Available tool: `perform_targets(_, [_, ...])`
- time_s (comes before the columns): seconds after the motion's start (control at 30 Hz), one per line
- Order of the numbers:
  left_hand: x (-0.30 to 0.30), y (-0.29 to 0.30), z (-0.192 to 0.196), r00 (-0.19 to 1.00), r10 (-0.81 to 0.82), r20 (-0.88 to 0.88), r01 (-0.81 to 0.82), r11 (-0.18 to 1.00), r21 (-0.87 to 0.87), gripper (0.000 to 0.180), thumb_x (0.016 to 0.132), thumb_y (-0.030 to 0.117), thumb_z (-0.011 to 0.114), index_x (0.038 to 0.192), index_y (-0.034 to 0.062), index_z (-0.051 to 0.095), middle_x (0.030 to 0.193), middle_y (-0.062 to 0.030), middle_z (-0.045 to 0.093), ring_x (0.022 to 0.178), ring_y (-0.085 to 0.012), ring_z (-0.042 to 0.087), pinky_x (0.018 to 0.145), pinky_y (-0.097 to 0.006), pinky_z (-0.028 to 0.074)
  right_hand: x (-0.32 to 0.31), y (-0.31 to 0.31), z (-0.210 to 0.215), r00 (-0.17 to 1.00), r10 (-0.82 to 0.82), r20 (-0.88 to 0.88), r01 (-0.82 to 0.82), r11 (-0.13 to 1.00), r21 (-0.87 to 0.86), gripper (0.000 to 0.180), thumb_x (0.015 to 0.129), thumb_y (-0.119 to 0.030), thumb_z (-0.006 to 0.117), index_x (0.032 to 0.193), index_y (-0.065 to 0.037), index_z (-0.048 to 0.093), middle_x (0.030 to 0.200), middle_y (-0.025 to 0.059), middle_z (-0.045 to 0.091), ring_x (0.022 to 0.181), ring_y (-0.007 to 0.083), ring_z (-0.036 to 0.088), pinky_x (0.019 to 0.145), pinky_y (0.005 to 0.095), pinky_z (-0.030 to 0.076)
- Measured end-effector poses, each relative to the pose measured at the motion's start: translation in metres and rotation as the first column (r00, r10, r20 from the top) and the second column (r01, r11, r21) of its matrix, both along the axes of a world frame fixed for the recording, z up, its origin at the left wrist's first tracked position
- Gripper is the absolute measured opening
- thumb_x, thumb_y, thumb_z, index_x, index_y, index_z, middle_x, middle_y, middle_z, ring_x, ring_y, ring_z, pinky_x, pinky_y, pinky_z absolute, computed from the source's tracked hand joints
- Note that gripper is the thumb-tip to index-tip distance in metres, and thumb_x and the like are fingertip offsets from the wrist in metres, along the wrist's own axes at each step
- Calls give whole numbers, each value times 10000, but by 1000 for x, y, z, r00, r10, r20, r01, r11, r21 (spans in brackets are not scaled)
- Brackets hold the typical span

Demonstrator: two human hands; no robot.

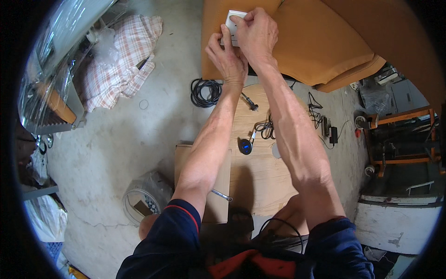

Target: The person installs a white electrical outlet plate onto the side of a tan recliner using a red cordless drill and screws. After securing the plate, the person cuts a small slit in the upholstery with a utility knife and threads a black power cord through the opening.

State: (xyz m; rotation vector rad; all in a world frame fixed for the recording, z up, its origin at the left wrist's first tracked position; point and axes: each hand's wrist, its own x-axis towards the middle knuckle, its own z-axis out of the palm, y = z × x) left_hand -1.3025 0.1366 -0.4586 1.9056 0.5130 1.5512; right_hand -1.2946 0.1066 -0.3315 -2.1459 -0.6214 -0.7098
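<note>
Far out in front, both my hands are on a small white rectangular plate (231,22) with dark marks, perhaps a wall socket, against the orange-brown leather sofa (213,21). My left hand (227,59) grips its near left side, with the index finger stretched up along it. From the right, the bent fingers and thumb of my right hand (256,36) press on its face and top edge. My fingers cover much of the plate. Nearer me on a round wooden board (253,179) lies a round black gadget (245,147) with a blue-lit display and a thin cable.
A coiled black cable (205,93) lies left of the board. A wrench (222,195) rests on a cardboard box (218,211) beside a clear plastic tub (147,197). Checked cloth (121,60) sits at the far left, a black power adapter (333,135) on the right.
</note>
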Motion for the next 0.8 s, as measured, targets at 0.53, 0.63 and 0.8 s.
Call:
perform_targets(0.53, [-3,55,-20,981,-194,13,188,963,194,603,882,189,697,1465,130,553,1232,-111,550,1123,-317,505,946,-436,443,13,-10,-6,180,979,97,-338,154,-929,297,865,-360,673,999,-103,608,1225,126,594,1185,332,562,1005,480,481])
perform_targets(0.63, [-10,77,-25,972,-235,-24,233,938,258,571,884,180,709,1436,123,573,1262,-125,571,1152,-334,527,961,-457,453,24,10,-10,60,975,214,-315,222,-923,363,884,-387,662,1078,-83,618,1329,172,540,1335,358,471,1150,512,382])
perform_targets(0.8, [1,72,-33,962,-259,80,223,923,313,491,903,190,733,1371,111,611,1326,-150,611,1201,-363,572,982,-506,469,70,28,9,70,960,270,-278,279,-919,520,896,-427,655,1249,-51,591,1396,228,503,1417,398,404,1230,540,278])
